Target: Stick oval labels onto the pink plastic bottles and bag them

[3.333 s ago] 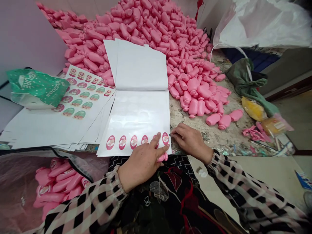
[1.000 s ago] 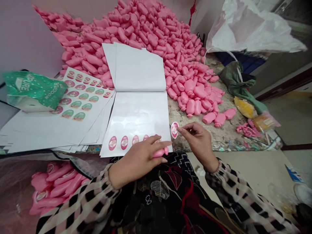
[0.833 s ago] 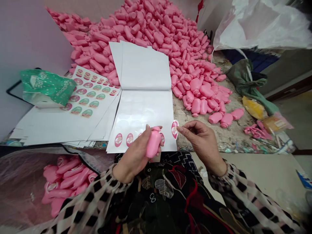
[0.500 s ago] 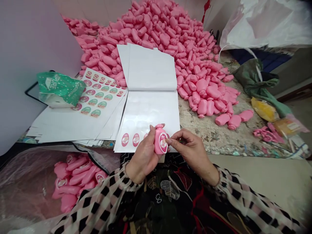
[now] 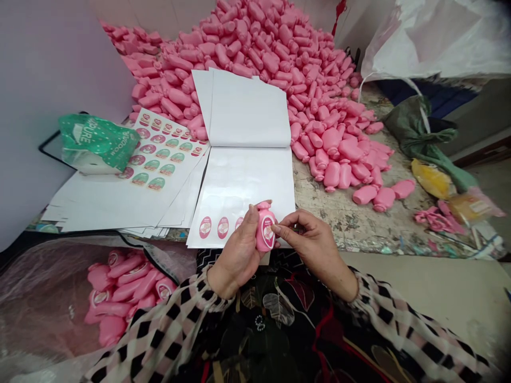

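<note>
A small pink bottle (image 5: 263, 211) stands nearly upright in my left hand (image 5: 240, 254), whose fingers wrap it from the left and behind. On its front is an oval pink-and-white sticker (image 5: 267, 234). My right hand (image 5: 310, 242) is closed in a pinch, thumb and forefinger at the sticker's right edge; the fingertips partly cover it. Below and behind the bottle lies a white sticker sheet (image 5: 249, 173), with several oval stickers (image 5: 205, 227) along its near edge. My left hand hides part of that row.
A large heap of pink bottles (image 5: 255, 42) fills the back of the worn table (image 5: 319, 213). Printed sticker sheets (image 5: 171, 181) and a green tissue pack (image 5: 98, 143) lie left. At lower left, a clear bag (image 5: 43, 308) holds labelled bottles (image 5: 131, 284). Yellow packets (image 5: 433, 180) lie right.
The bottle and my left hand have shifted slightly right, and the bottle has turned a little. My right fingertips remain at the sticker's edge.
</note>
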Demonstrator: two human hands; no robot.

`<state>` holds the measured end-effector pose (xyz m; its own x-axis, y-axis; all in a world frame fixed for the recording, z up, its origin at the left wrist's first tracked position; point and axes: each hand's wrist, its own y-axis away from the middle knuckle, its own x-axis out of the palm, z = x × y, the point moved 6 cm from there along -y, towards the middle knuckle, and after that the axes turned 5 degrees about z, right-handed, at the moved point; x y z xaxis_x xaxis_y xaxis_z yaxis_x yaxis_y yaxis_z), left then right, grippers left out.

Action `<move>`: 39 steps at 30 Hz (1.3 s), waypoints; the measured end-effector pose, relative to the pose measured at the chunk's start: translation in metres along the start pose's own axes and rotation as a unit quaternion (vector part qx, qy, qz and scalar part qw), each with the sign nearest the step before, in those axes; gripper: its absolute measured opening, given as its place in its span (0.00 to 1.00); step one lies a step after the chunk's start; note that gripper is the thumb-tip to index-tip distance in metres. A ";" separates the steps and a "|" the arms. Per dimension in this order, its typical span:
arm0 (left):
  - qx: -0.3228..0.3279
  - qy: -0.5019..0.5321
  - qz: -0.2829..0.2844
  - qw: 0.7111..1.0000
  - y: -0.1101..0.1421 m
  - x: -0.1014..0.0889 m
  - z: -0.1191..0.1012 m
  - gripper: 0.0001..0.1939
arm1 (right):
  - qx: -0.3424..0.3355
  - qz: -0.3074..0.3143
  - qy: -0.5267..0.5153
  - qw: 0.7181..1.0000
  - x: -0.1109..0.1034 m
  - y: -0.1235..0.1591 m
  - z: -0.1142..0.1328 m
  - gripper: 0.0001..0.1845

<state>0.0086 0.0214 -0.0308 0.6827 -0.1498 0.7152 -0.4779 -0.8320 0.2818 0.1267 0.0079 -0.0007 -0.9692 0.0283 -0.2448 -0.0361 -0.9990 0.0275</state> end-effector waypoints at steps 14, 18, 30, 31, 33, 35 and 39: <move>-0.031 -0.082 0.035 0.996 0.007 0.001 -0.004 0.23 | -0.090 -0.001 0.347 0.933 -0.026 0.003 0.011 0.10; -0.067 -0.079 0.037 0.994 0.008 0.007 0.002 0.24 | -0.039 -0.018 0.206 0.978 -0.032 -0.002 -0.002 0.14; -0.176 -0.111 0.137 0.968 0.021 0.008 0.021 0.37 | 0.021 0.081 -0.147 0.986 0.011 0.006 -0.024 0.16; -0.179 -0.113 0.141 0.967 0.021 0.008 0.021 0.38 | 0.027 0.093 -0.160 0.982 0.012 0.007 -0.023 0.15; -0.180 -0.112 0.143 0.967 0.022 0.008 0.019 0.38 | 0.028 0.115 -0.147 0.982 0.012 0.008 -0.021 0.13; -0.177 -0.106 0.140 0.968 0.025 0.007 0.015 0.35 | 0.005 0.118 -0.078 0.990 0.004 0.005 -0.020 0.11; -0.167 -0.116 0.108 0.973 0.039 0.001 -0.001 0.32 | -0.024 0.008 0.155 0.988 -0.059 -0.013 -0.029 0.12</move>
<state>-0.0100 -0.0103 -0.0185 0.6348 -0.4509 0.6275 -0.7504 -0.5535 0.3614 0.1913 0.0180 -0.0150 -0.8482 0.0080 -0.5296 -0.0031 -0.9999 -0.0102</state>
